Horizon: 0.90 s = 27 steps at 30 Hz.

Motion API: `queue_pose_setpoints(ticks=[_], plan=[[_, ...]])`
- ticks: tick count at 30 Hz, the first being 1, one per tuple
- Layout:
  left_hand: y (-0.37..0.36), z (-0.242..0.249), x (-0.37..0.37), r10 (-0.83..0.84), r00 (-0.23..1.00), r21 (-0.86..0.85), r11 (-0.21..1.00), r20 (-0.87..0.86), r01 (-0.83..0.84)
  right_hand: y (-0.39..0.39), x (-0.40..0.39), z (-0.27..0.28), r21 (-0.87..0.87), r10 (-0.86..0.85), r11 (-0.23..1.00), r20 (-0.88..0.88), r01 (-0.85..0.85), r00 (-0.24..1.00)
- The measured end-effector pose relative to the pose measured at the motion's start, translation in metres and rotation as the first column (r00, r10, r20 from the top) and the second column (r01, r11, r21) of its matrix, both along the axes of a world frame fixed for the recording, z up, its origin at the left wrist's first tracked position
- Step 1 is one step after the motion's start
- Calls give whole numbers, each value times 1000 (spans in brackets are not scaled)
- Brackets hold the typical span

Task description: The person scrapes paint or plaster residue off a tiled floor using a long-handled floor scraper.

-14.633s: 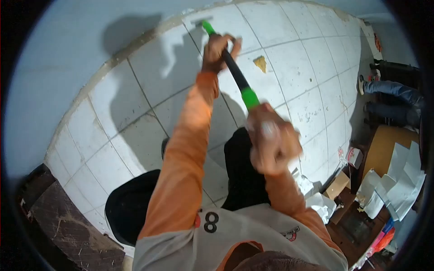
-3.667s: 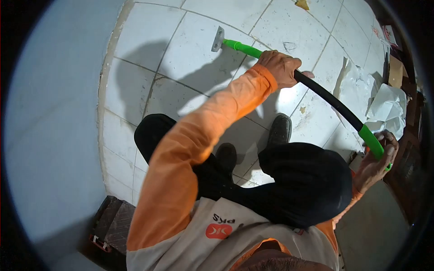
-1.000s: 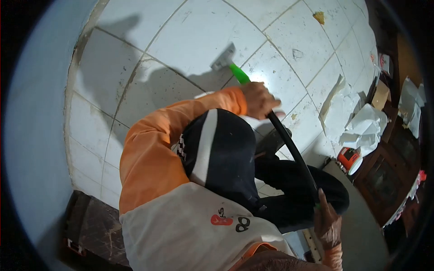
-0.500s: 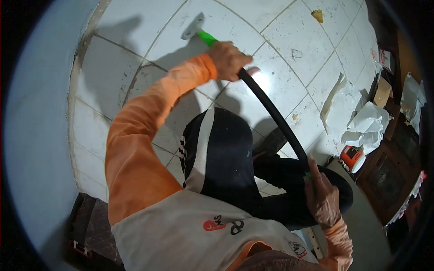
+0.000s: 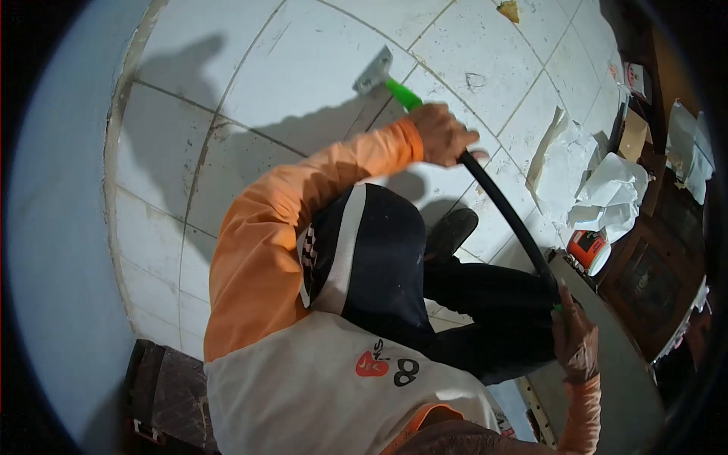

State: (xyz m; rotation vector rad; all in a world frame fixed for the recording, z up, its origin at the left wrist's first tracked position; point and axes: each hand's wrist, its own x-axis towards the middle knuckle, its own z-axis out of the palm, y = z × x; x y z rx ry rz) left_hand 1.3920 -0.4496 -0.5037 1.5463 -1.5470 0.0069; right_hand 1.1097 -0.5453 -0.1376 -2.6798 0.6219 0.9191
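Observation:
A long scraper with a flat metal head (image 5: 374,71), a green neck (image 5: 403,95) and a black handle (image 5: 509,214) lies slantwise across the view. My left hand (image 5: 445,136) is wrapped around it just behind the green neck. At the handle's other end, my right hand (image 5: 578,343) grips it, with a bit of green showing by the fingers. The metal head is over the white tiled floor (image 5: 318,72); whether it touches the tiles cannot be told. The handle passes above my bent leg in dark trousers (image 5: 485,292).
Crumpled white sheets (image 5: 557,163) and an orange-and-white tub (image 5: 589,252) are at the right, beside dark wooden furniture (image 5: 644,284). A blue wall (image 5: 68,189) borders the left. A dark object (image 5: 171,394) sits at the lower left. A yellowish scrap (image 5: 508,10) lies at the top.
Both hands and the scraper have moved right and down in the view, the metal head with them. More of my dark shoe now shows beneath the handle. Both hands keep their hold.

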Motion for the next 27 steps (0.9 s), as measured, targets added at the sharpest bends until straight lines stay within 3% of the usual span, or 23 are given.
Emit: queue_pose_setpoints(ticks=[4, 9, 11, 15, 19, 22, 25, 27], plan=[[32, -4, 93, 81, 989, 5, 997, 125, -82, 2, 64, -35, 53, 54, 997, 95, -59, 994], [67, -1, 164, 141, 956, 198, 961, 257, -195, 8, 119, -65, 40, 140, 988, 124, -146, 982], [63, -1, 150, 105, 966, 274, 946, 238, -171, 9, 104, -65, 36, 138, 989, 152, -145, 979], [31, -19, 65, 116, 990, 81, 989, 86, -123, -18, 48, -48, 21, 124, 992, 120, -128, 985], [-13, 3, -29, 46, 998, 126, 991, -53, -39, -44, -20, -11, -22, 94, 995, 98, -92, 991], [-35, 3, -26, -39, 996, 101, 994, -84, 48, -53, -22, 2, -34, -14, 999, 8, 14, 1000], [-38, 0, -2, 26, 997, 77, 997, -70, -21, -60, 9, -2, -22, -7, 1000, -20, 6, 1000], [-24, -4, 25, 67, 998, 81, 995, -19, -65, -54, 26, -17, 1, 8, 1000, 52, -8, 999]])
